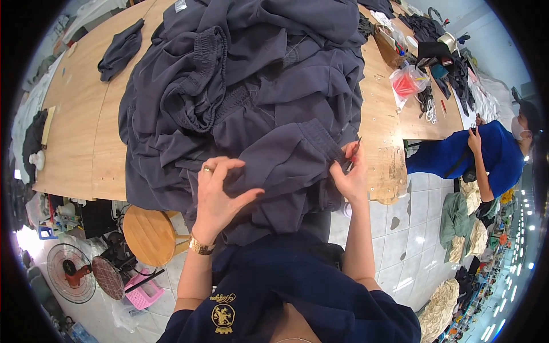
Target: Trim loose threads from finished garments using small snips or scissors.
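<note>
A large heap of dark grey elastic-waist garments lies on the wooden table in front of me. At its near edge, one garment has its gathered waistband turned toward my right hand. That hand is closed around small thread snips with a dark pointed tip and a red part, and its fingers are beside the end of the waistband; whether they also pinch the cloth I cannot tell. My left hand hovers at the garment's left side, thumb and fingers apart, holding nothing.
A separate dark cloth piece lies on the table at left. A round wooden stool and a fan stand below left. At right are a red-filled plastic bag, white cord and a person in blue.
</note>
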Demonstrator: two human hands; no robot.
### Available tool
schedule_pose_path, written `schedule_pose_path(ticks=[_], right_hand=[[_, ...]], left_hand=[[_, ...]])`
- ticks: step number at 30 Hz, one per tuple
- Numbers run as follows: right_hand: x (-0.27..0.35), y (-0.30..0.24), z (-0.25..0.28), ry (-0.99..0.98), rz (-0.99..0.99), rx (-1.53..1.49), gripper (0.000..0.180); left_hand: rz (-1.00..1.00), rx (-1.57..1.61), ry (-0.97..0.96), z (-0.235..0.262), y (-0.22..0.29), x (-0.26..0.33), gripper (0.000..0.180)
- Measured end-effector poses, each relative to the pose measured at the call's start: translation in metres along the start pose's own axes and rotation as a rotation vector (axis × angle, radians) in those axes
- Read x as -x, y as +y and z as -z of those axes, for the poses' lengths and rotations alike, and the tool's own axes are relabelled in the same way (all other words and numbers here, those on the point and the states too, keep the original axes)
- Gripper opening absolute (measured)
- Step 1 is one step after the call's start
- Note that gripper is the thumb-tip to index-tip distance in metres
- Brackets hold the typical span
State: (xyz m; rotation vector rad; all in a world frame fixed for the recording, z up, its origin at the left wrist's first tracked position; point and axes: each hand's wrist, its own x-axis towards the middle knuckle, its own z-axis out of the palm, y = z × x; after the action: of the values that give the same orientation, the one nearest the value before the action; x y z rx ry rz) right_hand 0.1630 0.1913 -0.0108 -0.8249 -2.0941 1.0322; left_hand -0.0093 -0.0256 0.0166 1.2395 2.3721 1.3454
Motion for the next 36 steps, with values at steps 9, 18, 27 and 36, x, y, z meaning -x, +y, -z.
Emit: schedule_pose_path(ticks=[9,18,27,36], right_hand=[[0.000,-0.015,0.000,0.022,0.022,0.049,0.031],[-0.012,-0.052,0.000,0.252,0.177,0.107,0.023],[-0.021,-0.063,-0.031,-0.022,-0.034,-0.193,0.021],[-0.014,-0.072,0.000,-0.031,-0.101,0.045,0.024]], left_hand=[[-0.173,-0.041,0.027,-0.069,0.031,-0.062,0.044],[-0.403,-0.058,0.222,-0.081,0.019,-0.070,0.027],[-0.529,-0.161,0.263,-0.074,0.025,-0.068,0.023],[-0.525,-0.149,0.279,-0.071,0.025,-0.070,0.015]])
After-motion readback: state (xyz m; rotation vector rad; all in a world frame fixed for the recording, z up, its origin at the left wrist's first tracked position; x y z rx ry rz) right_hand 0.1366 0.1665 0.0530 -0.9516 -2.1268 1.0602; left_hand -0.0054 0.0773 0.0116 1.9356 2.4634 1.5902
